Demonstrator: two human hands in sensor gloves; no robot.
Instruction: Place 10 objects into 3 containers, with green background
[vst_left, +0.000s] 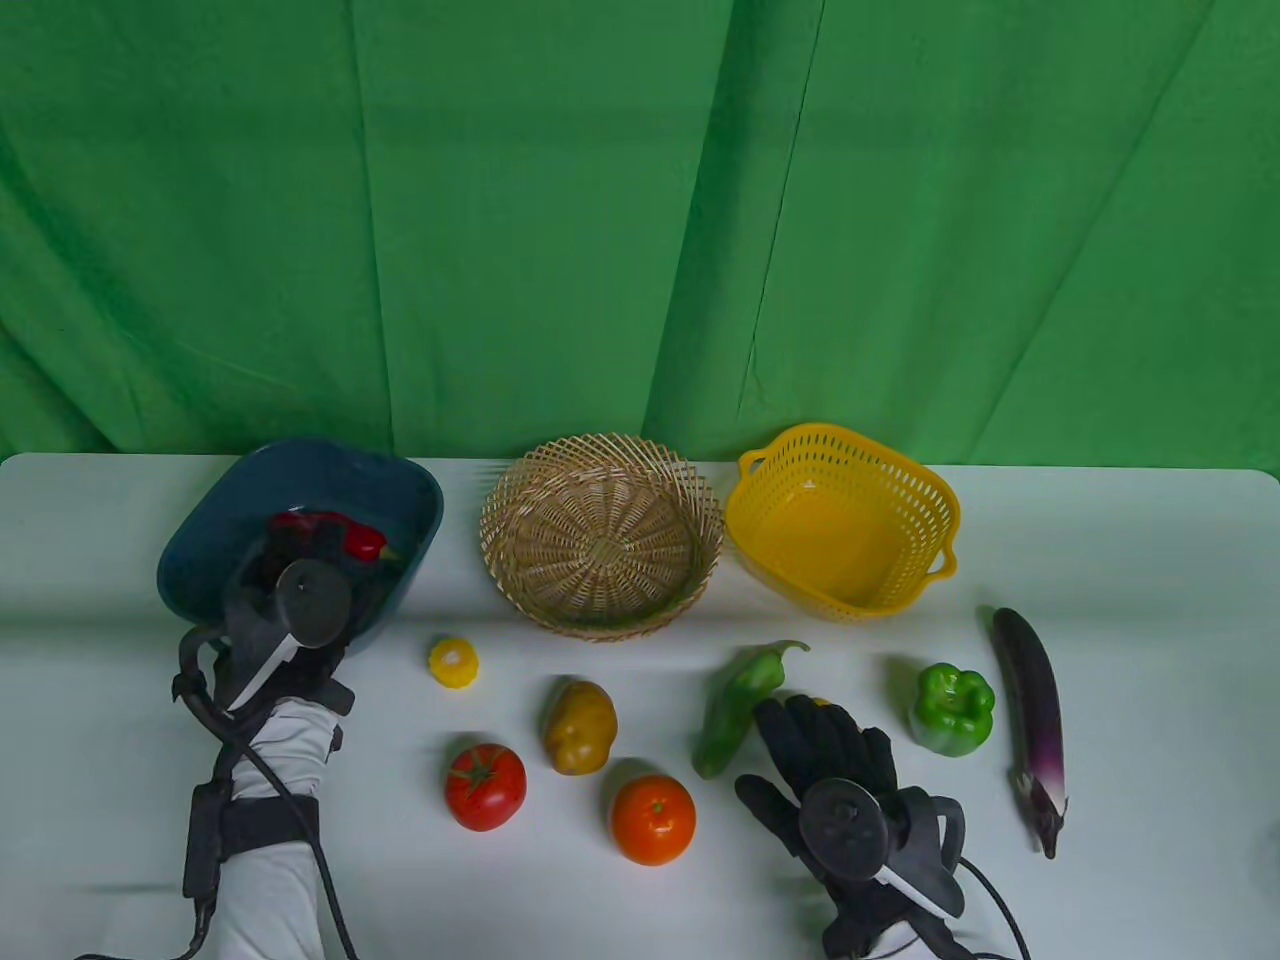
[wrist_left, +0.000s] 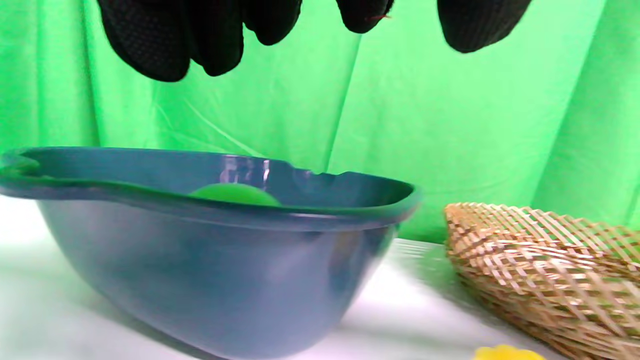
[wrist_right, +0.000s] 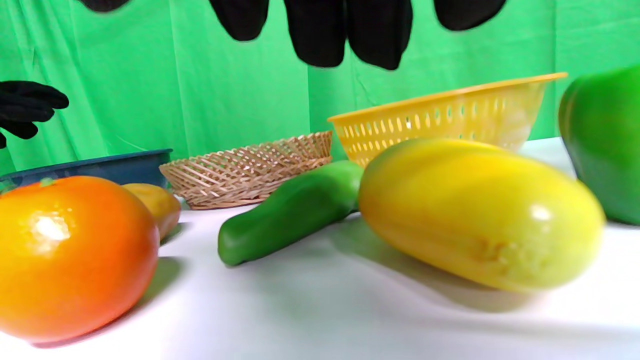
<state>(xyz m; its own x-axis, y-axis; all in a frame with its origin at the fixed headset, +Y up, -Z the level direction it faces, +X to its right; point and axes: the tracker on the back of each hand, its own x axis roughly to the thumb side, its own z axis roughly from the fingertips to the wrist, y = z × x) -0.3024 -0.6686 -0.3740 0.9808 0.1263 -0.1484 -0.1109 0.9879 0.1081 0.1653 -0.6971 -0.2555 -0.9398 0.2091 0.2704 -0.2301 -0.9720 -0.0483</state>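
Note:
My left hand (vst_left: 290, 560) hovers over the dark blue bowl (vst_left: 410, 500). Its fingers (wrist_left: 170, 45) hang spread with nothing between them. A red chili (vst_left: 345, 535) shows in the bowl just past the fingers. A green object (wrist_left: 235, 194) also lies in the bowl (wrist_left: 210, 280). My right hand (vst_left: 820, 745) is open above a yellow fruit (wrist_right: 480, 215), which lies on the table and is almost hidden under the fingers in the table view (vst_left: 820, 703). Its fingers (wrist_right: 345, 35) do not touch the fruit.
A wicker basket (vst_left: 602, 535) and a yellow basket (vst_left: 842, 520) stand at the back. A corn piece (vst_left: 453, 663), potato (vst_left: 580, 727), tomato (vst_left: 486, 786), orange (vst_left: 653, 819), green chili (vst_left: 740, 705), green bell pepper (vst_left: 953, 708) and eggplant (vst_left: 1032, 720) lie in front.

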